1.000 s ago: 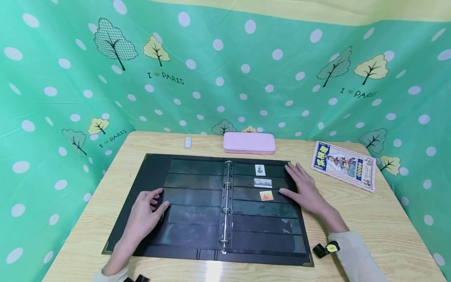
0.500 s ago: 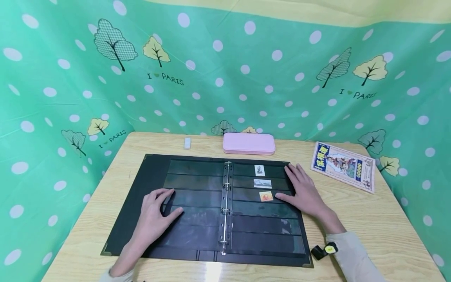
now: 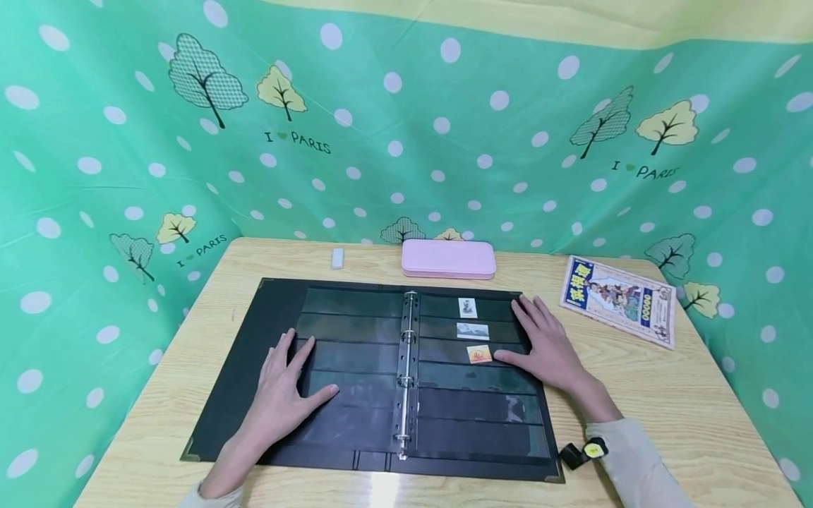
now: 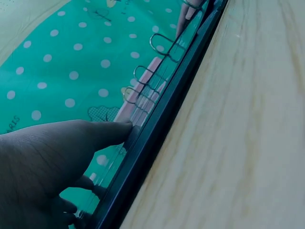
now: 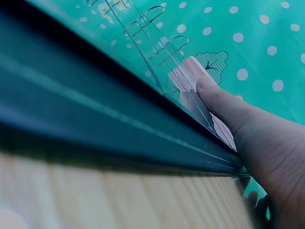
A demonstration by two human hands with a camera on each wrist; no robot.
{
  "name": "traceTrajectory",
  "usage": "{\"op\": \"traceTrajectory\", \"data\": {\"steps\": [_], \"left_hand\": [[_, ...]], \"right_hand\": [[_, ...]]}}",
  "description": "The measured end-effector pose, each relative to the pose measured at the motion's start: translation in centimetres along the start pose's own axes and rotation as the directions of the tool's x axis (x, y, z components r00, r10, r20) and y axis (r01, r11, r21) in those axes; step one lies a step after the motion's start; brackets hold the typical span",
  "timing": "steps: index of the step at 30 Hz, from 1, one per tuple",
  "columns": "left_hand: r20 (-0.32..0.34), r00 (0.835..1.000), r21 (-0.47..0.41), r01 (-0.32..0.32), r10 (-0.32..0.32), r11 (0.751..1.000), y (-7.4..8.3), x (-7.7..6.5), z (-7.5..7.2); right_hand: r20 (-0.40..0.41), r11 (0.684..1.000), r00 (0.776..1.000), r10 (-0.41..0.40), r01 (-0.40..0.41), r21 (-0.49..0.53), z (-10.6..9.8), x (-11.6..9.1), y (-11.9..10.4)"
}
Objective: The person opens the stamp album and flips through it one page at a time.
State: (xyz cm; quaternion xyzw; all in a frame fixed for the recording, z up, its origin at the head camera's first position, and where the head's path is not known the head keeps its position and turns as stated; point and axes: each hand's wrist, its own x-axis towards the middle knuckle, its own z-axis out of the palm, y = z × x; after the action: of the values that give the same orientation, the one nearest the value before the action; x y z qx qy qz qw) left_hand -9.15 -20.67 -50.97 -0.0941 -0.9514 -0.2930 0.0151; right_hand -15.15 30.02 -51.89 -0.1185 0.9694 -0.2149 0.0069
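Note:
A black ring-binder stamp album lies spread on the wooden table, strip-pocket pages on both sides of its metal rings. Three stamps sit in the upper pockets of the right page: a white upright one, a grey wide one and an orange one. My left hand rests on the left page's outer part, fingers spread, thumb toward the page. On the right page's outer edge lies my right hand, its thumb tip just beside the orange stamp. Both wrist views show a thumb on the album.
Behind the album are a pink pencil case and a small whitish block. A booklet with a colourful cover lies at the right. A green dotted cloth hangs around the table's back and sides.
My left hand has moved right onto the left page, and its curled fingers have straightened and spread. The right thumb has slid slightly left, closer to the orange stamp.

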Motion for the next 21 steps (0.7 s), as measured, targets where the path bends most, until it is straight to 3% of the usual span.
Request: {"op": "traceTrajectory", "data": {"steps": [21], "left_hand": [[0.026,1.000,0.027,-0.009,0.008,1.000,0.09,-0.10,0.04]], "right_hand": [[0.013,0.999,1.000,-0.020,0.020,0.035,-0.75,0.19,-0.73]]}}
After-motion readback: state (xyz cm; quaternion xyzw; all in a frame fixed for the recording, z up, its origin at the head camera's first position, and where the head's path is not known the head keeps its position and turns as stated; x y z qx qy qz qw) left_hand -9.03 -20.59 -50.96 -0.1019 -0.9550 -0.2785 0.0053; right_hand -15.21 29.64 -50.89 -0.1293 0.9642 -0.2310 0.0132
